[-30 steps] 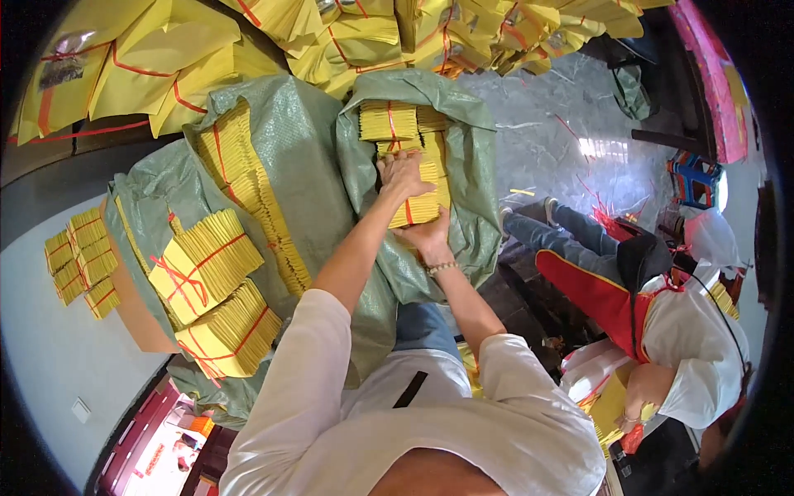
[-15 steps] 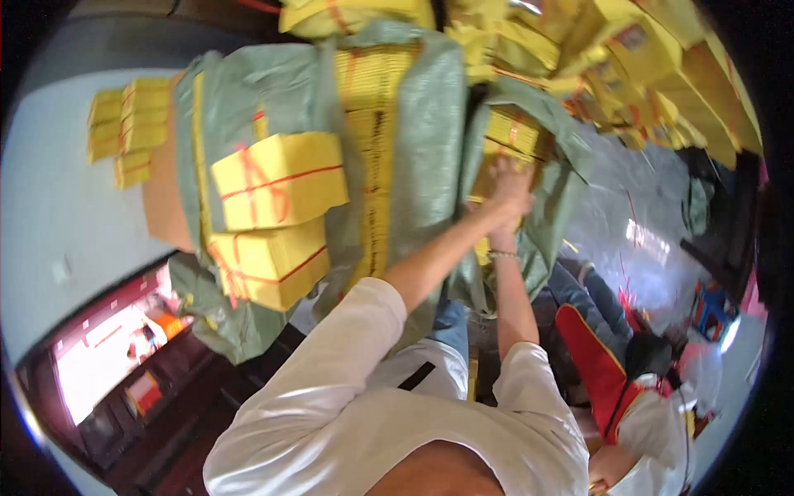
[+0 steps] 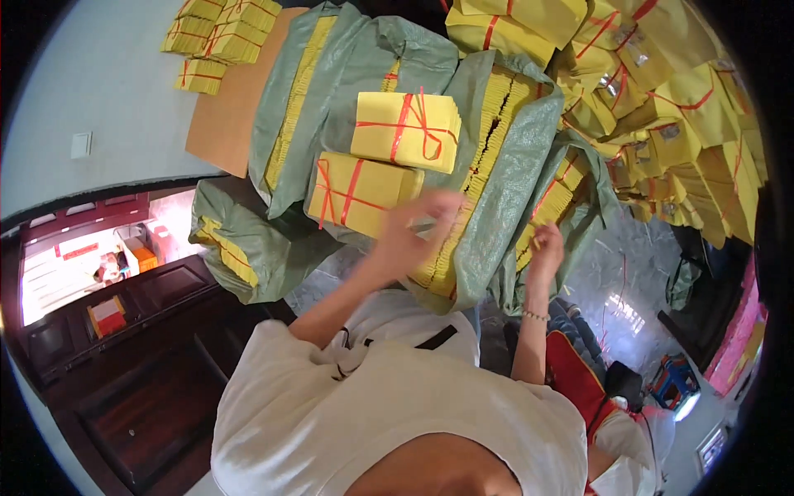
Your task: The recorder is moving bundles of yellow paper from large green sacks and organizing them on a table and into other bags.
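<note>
My left hand, smeared by motion, is over the right end of a yellow paper bundle tied with red ribbon, near the open edge of a tall green woven sack. Its fingers are too blurred to read. A second ribbon-tied yellow bundle lies just beyond the first. To the right, my right hand, a beaded bracelet on its wrist, is held with curled fingers at the mouth of a smaller green sack. Yellow bundles fill that sack. Whatever the right fingers hold is hidden.
A large heap of yellow bundles rises at the far right. More packed green sacks stand at the back and left. A brown board leans by the wall. Another person in white sits low at the right. A dark wooden door is at the left.
Both hands have come out of the smaller sack. The left has swung left toward the loose bundles; the right has drawn back slightly to the sack's near side. The view has shifted.
</note>
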Tool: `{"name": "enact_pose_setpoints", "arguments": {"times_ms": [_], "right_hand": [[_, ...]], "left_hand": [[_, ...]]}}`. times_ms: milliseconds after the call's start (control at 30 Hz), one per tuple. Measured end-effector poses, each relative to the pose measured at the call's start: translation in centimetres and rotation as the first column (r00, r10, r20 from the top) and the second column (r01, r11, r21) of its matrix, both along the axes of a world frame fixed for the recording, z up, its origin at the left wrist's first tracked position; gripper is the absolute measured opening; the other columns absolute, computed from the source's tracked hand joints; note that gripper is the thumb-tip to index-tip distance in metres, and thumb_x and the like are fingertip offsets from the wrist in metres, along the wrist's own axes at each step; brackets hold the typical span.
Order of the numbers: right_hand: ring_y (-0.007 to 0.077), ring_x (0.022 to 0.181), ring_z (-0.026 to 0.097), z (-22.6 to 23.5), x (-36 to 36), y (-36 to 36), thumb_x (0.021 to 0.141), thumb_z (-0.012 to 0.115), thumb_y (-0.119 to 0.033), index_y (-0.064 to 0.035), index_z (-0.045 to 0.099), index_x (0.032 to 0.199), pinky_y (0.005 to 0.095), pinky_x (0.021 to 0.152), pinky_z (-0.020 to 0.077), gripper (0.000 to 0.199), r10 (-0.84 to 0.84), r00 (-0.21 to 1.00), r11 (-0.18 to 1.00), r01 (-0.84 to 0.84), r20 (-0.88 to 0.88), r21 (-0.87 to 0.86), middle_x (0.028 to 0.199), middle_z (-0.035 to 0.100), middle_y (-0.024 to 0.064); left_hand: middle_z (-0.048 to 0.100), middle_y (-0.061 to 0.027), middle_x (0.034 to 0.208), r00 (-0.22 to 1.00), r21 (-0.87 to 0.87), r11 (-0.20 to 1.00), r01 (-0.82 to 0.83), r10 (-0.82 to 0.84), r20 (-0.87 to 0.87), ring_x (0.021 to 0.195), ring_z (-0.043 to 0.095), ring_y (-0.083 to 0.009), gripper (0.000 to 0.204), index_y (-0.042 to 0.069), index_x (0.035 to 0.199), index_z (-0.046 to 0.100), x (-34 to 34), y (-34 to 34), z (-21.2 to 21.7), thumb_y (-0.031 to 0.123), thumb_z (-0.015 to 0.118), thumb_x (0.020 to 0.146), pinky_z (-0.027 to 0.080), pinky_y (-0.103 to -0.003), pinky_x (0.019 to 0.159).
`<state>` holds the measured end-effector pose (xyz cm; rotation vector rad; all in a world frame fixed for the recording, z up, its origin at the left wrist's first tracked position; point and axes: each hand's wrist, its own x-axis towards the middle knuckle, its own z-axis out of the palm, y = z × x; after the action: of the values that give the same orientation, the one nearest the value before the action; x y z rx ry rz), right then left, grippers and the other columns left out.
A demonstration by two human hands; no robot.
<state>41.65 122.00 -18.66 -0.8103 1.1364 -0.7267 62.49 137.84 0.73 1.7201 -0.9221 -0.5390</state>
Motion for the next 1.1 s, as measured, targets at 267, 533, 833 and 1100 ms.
{"name": "enact_pose_setpoints", "arguments": {"times_ms": [267, 533, 833, 1100], "right_hand": [[0.0122, 0.082, 0.058, 3.8, 14.5, 10.7, 0.095, 0.051, -0.027, -0.0053, 0.061, 0.111, 0.0273, 0.070, 0.0485, 0.029, 0.459, 0.888, 0.885, -0.455, -0.031, 0.096, 0.093, 0.064, 0.0037], [0.0421, 0.117, 0.039, 2.5, 19.1, 16.1, 0.095, 0.038, -0.049, 0.0013, 0.047, 0.128, 0.0457, 0.102, 0.0299, 0.061, 0.446, 0.790, 0.848, -0.523, -0.420, -0.084, 0.123, 0.047, 0.0301], [0.0367, 0.120, 0.044, 7.9, 16.6, 17.5, 0.094, 0.047, -0.044, 0.0011, 0.036, 0.132, 0.0425, 0.102, 0.0331, 0.060, 0.457, 0.886, 0.889, -0.458, -0.081, 0.012, 0.129, 0.047, 0.0228], [0.0349, 0.141, 0.012, 16.5, 4.4, 13.5, 0.061, 0.082, -0.054, 0.0010, -0.012, 0.146, 0.0401, 0.115, 0.0133, 0.138, 0.460, 0.886, 0.865, -0.432, 0.060, -0.255, 0.150, 0.008, 0.0251]], "left_hand": [[0.057, -0.0084, 0.115, 0.803, 0.157, 0.800, -0.579, 0.593, -0.060, 0.102, 0.055, -0.0172, 0.055, 0.004, 0.133, 0.046, 13.0, 12.6, -5.5, 0.026, 0.067, 0.088, 0.047, -0.030, 0.082], [0.058, -0.0098, 0.113, 0.727, 0.450, 0.844, -0.292, 0.502, -0.469, 0.098, 0.060, -0.0176, 0.064, 0.000, 0.132, 0.042, 13.0, 14.2, -9.5, 0.031, 0.071, 0.085, 0.050, -0.029, 0.078], [0.054, -0.0105, 0.120, 0.663, 0.365, 0.827, -0.428, 0.562, -0.494, 0.103, 0.057, -0.0193, 0.069, 0.002, 0.140, 0.034, 7.9, 16.9, -4.6, 0.027, 0.069, 0.085, 0.048, -0.032, 0.084], [0.052, -0.0112, 0.124, 0.753, 0.443, 0.881, -0.167, 0.404, -0.520, 0.108, 0.055, -0.0206, 0.068, 0.001, 0.143, 0.029, 2.2, 10.9, 3.2, 0.012, 0.065, 0.086, 0.047, -0.032, 0.089]]}}
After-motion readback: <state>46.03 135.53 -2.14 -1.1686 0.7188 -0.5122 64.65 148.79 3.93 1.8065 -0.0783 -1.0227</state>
